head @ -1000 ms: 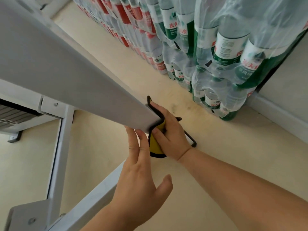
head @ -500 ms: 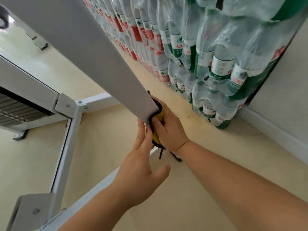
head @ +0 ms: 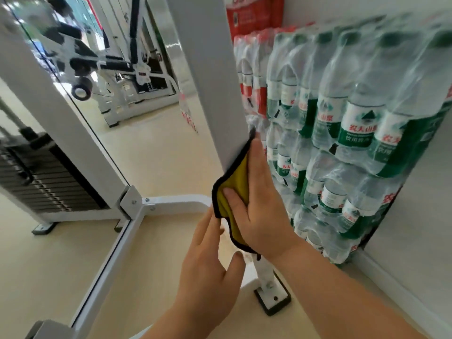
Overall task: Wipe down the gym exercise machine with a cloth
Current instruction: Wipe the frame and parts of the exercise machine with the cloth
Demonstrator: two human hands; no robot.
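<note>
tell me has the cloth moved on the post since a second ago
Cannot tell: the cloth sits above the foot plate on the post, but the camera swung.

bright daylight, motion blur throughout (edges bend, wide-angle).

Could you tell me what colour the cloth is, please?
The cloth is yellow with a black edge, seen clearly in the head view.

Shrink-wrapped water bottle packs point(head: 342, 133) stacked against the wall point(head: 420, 216).
</note>
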